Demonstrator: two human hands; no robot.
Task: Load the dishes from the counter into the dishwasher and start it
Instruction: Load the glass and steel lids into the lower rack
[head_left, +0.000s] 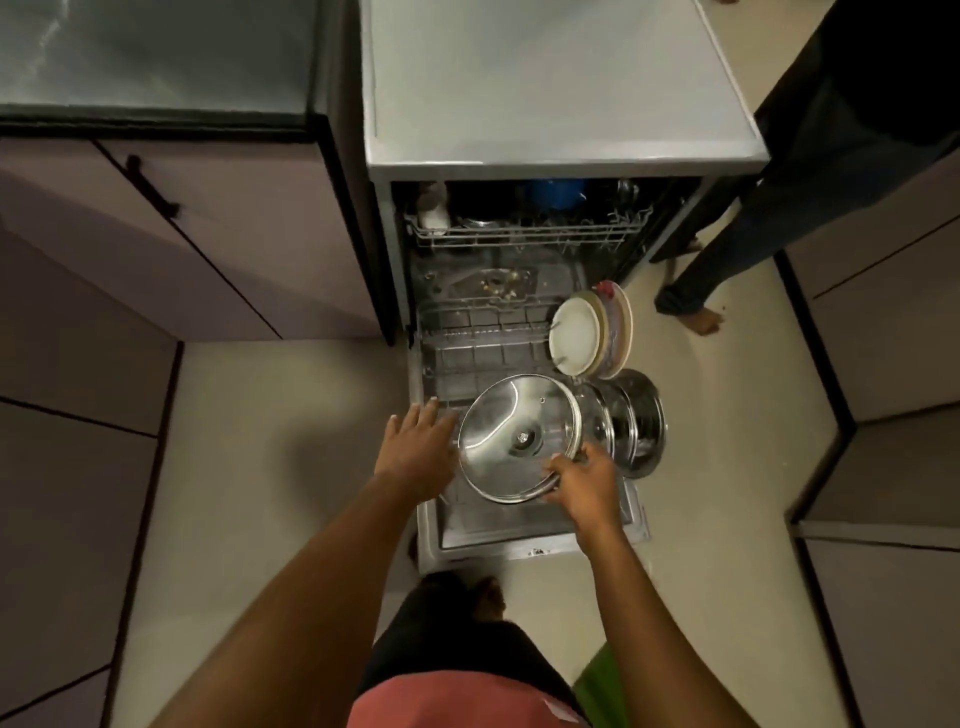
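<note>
Kitchen corner, pale floor (260, 441), mauve cabinets on both sides. Dishwasher (566, 156) open, door down, lower rack (483, 338) drawn out over it. Loading looks well under way: plates (576, 335) stand on edge at the rack's right edge, with steel pots (641, 421) on their sides nearer the near right corner. Upper rack (524, 236) carries a blue vessel (556, 193) and a white cup (434, 208). Right hand (587, 480) grips the rim of a glass lid (519, 439), which is tilted over the rack's near edge beside the pots and not yet seated. Left hand (415, 447) is spread wide, holding nothing, at the rack's left edge. Left to do, by my reading: seat the lid, push the rack in, shut the door, start the cycle. Cannot tell whether dishes remain on the table. A second person's leg (737, 244) stands right of the machine.
</note>
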